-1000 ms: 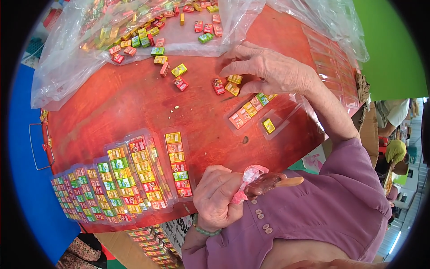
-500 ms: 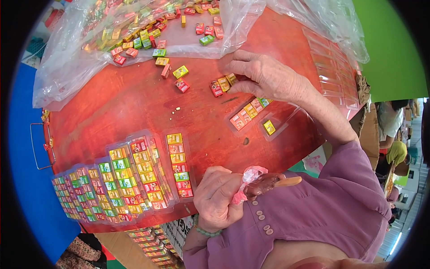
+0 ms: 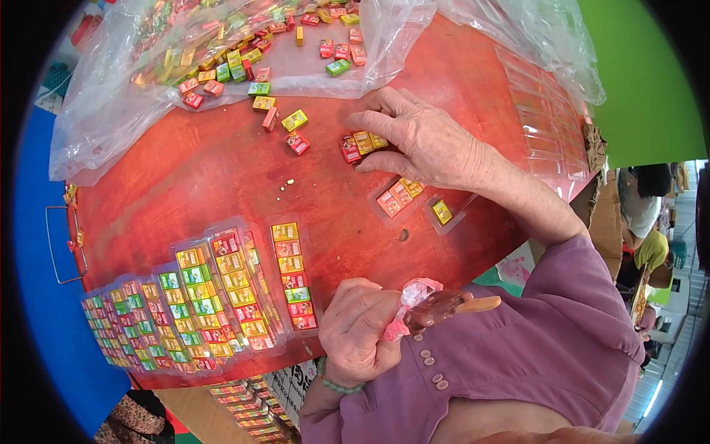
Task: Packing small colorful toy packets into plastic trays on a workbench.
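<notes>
My right hand (image 3: 421, 137) lies on the red wooden table (image 3: 207, 177), fingers pinching a short row of small red and yellow boxes (image 3: 362, 143). Just below it sits a clear plastic tray (image 3: 414, 201) holding a few of the same boxes. My left hand (image 3: 359, 329) rests at the table's near edge, closed around a brown ice pop on a stick (image 3: 444, 307) with a pink wrapper pulled down. Filled clear trays of coloured boxes (image 3: 222, 285) lie in rows to the left of that hand.
A clear plastic sheet (image 3: 118, 103) with many loose small boxes (image 3: 237, 63) covers the far side of the table. Empty clear trays (image 3: 543, 103) stack at the far right. More filled trays (image 3: 248, 407) lie below the table edge. Other people sit at the right.
My right hand has slid the small row of boxes slightly left and closed its fingers over it. My left hand with the ice pop has stayed put.
</notes>
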Action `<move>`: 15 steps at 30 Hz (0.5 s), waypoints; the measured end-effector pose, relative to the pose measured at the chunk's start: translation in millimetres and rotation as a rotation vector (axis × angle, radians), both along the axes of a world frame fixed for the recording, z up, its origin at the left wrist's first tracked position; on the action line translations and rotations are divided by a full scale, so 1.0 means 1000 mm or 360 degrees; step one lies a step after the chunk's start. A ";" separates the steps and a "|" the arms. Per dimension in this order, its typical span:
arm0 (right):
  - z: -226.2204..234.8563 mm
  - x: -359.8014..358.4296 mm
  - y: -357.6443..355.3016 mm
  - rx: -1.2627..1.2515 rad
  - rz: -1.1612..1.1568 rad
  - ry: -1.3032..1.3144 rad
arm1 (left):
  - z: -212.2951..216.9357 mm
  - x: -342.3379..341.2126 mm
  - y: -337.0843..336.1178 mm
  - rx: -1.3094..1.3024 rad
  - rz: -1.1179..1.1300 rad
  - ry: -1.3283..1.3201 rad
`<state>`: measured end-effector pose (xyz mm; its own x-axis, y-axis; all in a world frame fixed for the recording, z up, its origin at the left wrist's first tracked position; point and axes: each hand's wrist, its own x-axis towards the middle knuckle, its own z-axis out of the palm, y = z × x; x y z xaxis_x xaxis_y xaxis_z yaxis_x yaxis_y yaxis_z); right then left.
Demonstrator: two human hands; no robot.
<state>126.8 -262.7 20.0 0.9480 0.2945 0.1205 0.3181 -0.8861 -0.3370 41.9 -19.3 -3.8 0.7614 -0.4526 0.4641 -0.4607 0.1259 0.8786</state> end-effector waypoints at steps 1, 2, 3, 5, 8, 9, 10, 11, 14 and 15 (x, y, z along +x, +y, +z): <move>0.000 -0.001 0.002 -0.0002 -0.0001 0.0001 | 0.000 0.000 0.000 -0.0002 0.0005 -0.0007; -0.001 -0.001 0.004 -0.0030 0.0014 -0.0024 | -0.001 0.000 0.000 -0.0005 0.0010 -0.0013; -0.001 -0.001 0.005 -0.0058 0.0030 -0.0048 | -0.001 0.000 -0.001 -0.0006 0.0009 -0.0013; -0.002 -0.001 0.006 -0.0065 0.0030 -0.0028 | -0.001 0.000 -0.001 -0.0016 0.0008 -0.0007; -0.003 -0.001 0.005 -0.0031 0.0036 0.0010 | -0.002 -0.001 -0.001 -0.0006 0.0005 -0.0007; -0.004 0.000 0.003 0.0007 0.0041 0.0028 | -0.002 -0.001 -0.001 -0.0006 -0.0002 -0.0005; -0.005 0.000 0.002 0.0007 0.0034 0.0029 | -0.002 -0.001 -0.001 -0.0011 -0.0001 -0.0001; -0.007 0.001 0.001 -0.0002 0.0047 -0.0017 | -0.002 -0.001 -0.001 -0.0017 -0.0001 0.0002; -0.006 0.001 -0.001 0.0008 0.0062 -0.0027 | 0.000 -0.001 0.000 -0.0009 -0.0004 0.0016; -0.005 0.001 -0.001 0.0025 0.0064 0.0008 | -0.001 -0.002 0.000 -0.0008 -0.0005 0.0016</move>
